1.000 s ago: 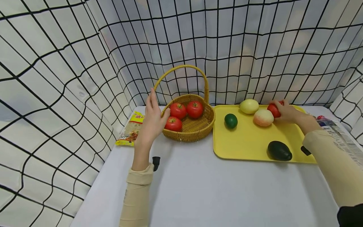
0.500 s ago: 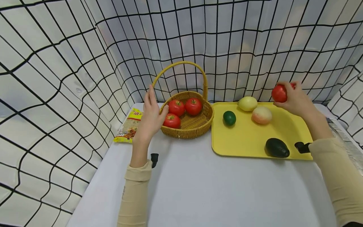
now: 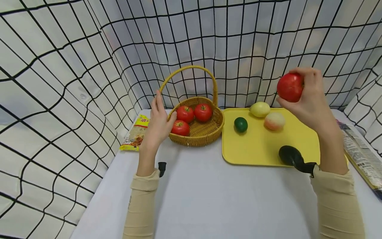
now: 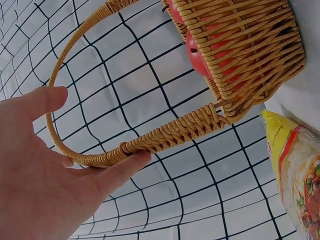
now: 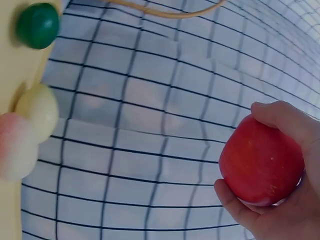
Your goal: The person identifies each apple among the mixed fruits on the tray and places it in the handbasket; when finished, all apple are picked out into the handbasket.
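Observation:
My right hand (image 3: 307, 96) grips a red tomato (image 3: 290, 87) and holds it in the air above the back right of the yellow tray (image 3: 262, 146); the tomato (image 5: 261, 161) fills my curled fingers in the right wrist view. My left hand (image 3: 158, 124) stands with straight fingers against the left rim of the wicker basket (image 3: 206, 132), thumb at the rim. The basket (image 4: 250, 60) holds three red tomatoes (image 3: 191, 118). Its handle (image 4: 150, 140) runs just past my left fingertips.
On the tray lie a green lime (image 3: 240, 124), a yellow lemon (image 3: 260, 109), a pink-white peach (image 3: 274, 121) and a dark avocado (image 3: 289, 155). A yellow snack packet (image 3: 135, 136) lies left of the basket. Checked cloth walls enclose the white table (image 3: 209, 199). A printed packet (image 3: 358, 152) lies at the right edge.
My right hand has lifted the red tomato off the tray, up and slightly toward me. The left hand has stayed at the basket's rim.

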The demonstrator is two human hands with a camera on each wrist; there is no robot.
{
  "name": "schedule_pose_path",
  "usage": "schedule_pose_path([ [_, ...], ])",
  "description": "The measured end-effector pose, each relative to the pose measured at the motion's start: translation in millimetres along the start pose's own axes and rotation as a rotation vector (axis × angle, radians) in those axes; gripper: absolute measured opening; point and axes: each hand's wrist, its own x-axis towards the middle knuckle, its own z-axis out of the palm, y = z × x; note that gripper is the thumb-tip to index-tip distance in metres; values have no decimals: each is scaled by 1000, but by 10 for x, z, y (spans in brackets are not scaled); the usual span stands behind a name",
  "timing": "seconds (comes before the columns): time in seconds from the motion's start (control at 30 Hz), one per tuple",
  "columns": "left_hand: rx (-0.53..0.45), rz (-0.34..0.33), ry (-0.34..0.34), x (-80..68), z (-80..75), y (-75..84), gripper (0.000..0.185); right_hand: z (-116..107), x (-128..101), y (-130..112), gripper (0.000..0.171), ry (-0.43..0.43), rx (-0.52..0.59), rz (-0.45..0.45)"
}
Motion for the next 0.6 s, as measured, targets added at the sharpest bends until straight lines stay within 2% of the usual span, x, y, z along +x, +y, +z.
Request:
schedule_pose_path([
  [0.33, 6, 11, -5, 28, 19, 27, 93, -184, -342, -365, 90, 74, 84, -1],
  [0.5, 9, -4, -14, 10, 29, 24, 94, -186, -440, -446, 94, 27, 94, -81],
  [0.6, 21, -10, -10, -13, 13, 8, 94, -170, -445, -475, 96, -5, 71, -99],
])
